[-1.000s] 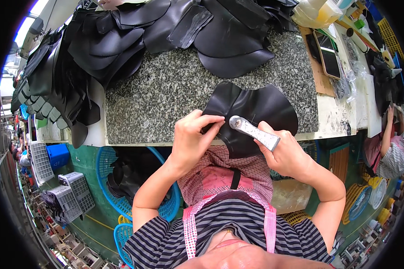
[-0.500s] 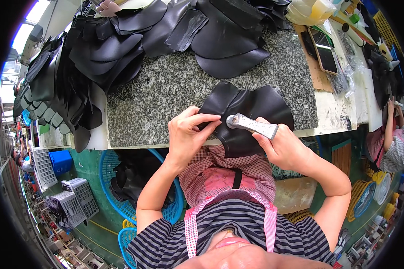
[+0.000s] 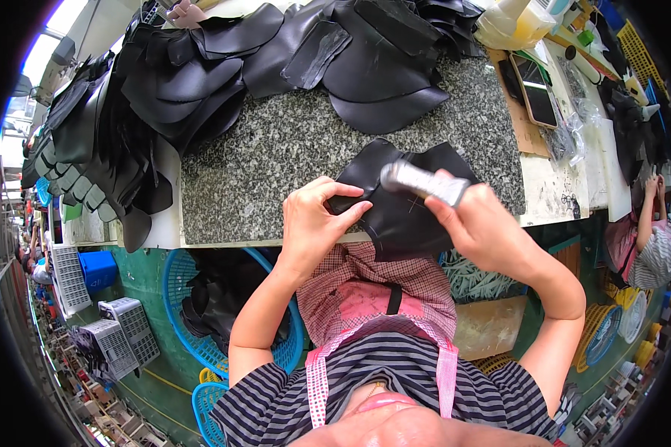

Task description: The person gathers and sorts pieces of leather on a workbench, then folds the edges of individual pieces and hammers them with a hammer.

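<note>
A dark, scallop-edged leather piece (image 3: 410, 227) lies on the speckled stone slab (image 3: 276, 164), its near edge hanging over the table's front. My left hand (image 3: 309, 220) pinches the piece's left edge between thumb and fingers. In my right hand (image 3: 484, 227) is a metal hammer (image 3: 429, 182), gripped by its handle. The hammer's head is smeared by motion just right of my left fingertips, over the leather. A small pale cross mark shows on the leather below the hammer.
Black leather pieces (image 3: 384, 63) are heaped along the slab's far side, with more stacked (image 3: 104, 127) at the left. A phone (image 3: 534, 89) lies at the right. Under the table stands a blue basket (image 3: 179, 328) holding black pieces. Another person's arm (image 3: 651, 197) shows far right.
The hammer head has lifted off the leather and moved slightly away from me, with my right hand shifting right and up. My left hand keeps its pinch at nearly the same place.
</note>
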A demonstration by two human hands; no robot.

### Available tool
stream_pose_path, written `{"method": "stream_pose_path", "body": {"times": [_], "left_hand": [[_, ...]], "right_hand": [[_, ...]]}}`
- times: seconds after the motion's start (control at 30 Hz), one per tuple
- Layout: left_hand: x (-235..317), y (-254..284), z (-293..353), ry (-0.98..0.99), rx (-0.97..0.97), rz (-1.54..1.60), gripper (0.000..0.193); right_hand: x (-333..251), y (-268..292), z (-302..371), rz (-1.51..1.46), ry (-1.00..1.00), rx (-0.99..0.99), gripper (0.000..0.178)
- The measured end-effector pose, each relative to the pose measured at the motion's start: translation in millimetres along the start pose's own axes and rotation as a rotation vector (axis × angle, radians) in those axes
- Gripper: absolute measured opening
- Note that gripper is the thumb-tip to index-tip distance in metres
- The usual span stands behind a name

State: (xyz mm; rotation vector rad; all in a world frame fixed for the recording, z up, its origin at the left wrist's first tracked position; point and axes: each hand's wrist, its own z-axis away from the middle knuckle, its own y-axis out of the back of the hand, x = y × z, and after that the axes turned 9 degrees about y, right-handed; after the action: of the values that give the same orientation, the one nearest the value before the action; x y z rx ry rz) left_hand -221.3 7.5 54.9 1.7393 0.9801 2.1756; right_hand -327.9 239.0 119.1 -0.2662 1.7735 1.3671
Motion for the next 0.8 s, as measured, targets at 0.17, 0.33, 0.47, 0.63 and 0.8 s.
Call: {"method": "stream_pose_path", "body": {"times": [0.17,0.33,0.47,0.63,0.8], "left_hand": [[2,-2,-1,-0.022,0.003,-0.001,0.023],[-3,-2,1,-0.015,0.019,0.018,0.022],[4,0,1,-0.035,-0.007,-0.045,0.022],[-9,-3,14,-0.135,0.049,-0.006,0.014],[-1,4,10,-0.003,-0.009,0.015,0.015]], "right_hand": [[6,-17,-6,0.006,0.03,0.028,0.018],[8,-15,-11,-0.006,0.076,0.12,0.015],[18,-40,3,0.028,-0.024,0.011,0.014],[28,-47,5,-0.076,-0.009,0.048,0.022],[27,-48,3,-0.093,0.029,0.11,0.017]]}}
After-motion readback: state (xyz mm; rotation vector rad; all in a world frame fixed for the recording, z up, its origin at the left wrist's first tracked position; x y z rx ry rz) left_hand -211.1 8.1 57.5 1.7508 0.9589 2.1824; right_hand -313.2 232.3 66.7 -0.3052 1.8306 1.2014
